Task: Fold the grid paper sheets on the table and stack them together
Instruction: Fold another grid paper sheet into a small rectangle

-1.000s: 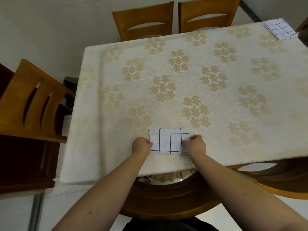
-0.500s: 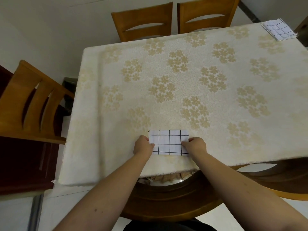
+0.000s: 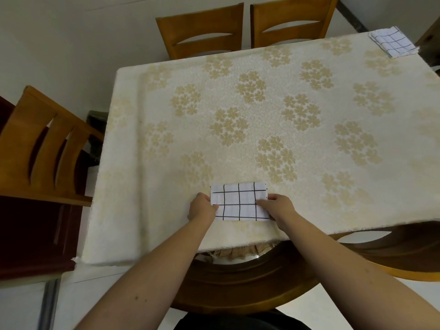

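Both hands pinch the folded grid sheet (image 3: 239, 202): left hand (image 3: 202, 208) at its left edge, right hand (image 3: 277, 207) at its right. It lies near the front edge of a floral tablecloth (image 3: 238, 120); a stack of grid sheets (image 3: 394, 42) sits at the far right corner, with wooden chairs (image 3: 202, 29) around.

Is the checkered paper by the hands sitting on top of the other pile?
No, the paper lies near the table's front edge, far from the pile in the back corner.
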